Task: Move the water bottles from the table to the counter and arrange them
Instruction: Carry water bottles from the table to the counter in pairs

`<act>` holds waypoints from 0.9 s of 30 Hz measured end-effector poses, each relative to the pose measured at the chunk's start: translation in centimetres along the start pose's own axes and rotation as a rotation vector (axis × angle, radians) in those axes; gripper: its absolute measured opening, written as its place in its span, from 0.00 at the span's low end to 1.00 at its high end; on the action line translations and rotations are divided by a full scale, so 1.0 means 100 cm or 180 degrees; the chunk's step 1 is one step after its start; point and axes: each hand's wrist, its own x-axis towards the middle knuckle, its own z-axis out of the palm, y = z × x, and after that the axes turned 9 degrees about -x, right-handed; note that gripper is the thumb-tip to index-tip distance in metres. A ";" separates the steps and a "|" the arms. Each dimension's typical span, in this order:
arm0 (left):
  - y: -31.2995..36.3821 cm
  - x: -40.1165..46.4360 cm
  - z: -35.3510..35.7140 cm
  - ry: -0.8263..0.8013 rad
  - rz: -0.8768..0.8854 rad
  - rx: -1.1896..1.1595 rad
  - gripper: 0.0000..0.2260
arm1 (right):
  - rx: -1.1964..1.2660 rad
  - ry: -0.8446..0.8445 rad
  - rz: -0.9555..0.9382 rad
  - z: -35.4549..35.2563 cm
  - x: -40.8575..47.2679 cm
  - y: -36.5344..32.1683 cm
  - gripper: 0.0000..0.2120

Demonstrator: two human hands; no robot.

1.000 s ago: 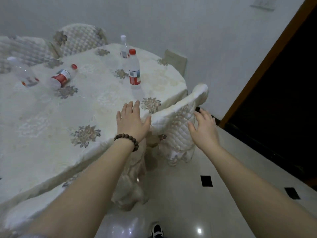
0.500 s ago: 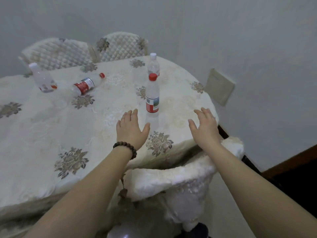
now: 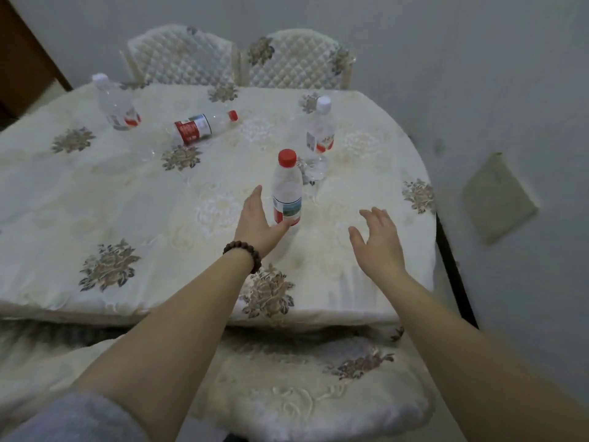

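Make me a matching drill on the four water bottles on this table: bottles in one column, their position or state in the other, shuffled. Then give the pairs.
Bottles
1. near red-capped bottle
2. far red-capped bottle
3. right white-capped bottle
4. left white-capped bottle

States
A. lying on its side
B. upright at the far left of the table
C. upright, beside the left hand
D. upright, just behind the near red-capped one

Pairs: 1-C, 2-A, 3-D, 4-B

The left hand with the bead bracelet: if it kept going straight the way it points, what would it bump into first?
Most likely the upright red-capped bottle: the left hand is open right beside it, thumb at its base. Depth is hard to judge.
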 end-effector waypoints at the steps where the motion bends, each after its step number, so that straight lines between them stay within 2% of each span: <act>1: 0.001 0.007 0.005 0.0002 -0.0055 -0.0137 0.45 | 0.0007 -0.0006 -0.0019 0.001 0.004 0.003 0.23; 6: -0.003 0.032 0.023 -0.0036 -0.0178 -0.0706 0.45 | -0.0005 -0.0040 0.0009 0.006 0.012 0.016 0.22; 10: -0.006 0.042 0.030 0.0078 -0.0194 -0.1119 0.36 | -0.0027 -0.0087 0.0035 0.008 0.018 0.022 0.23; 15: -0.006 0.046 0.038 0.0179 -0.0024 -0.1012 0.26 | -0.0008 0.0023 0.0106 0.005 0.019 0.033 0.22; 22: 0.022 0.037 0.047 0.0594 0.0312 -0.0925 0.25 | 0.0133 0.0010 0.0065 -0.019 0.030 0.067 0.23; 27: 0.049 0.029 0.081 0.1163 0.0187 -0.0864 0.25 | 0.0242 -0.0213 -0.0345 -0.043 0.066 0.107 0.26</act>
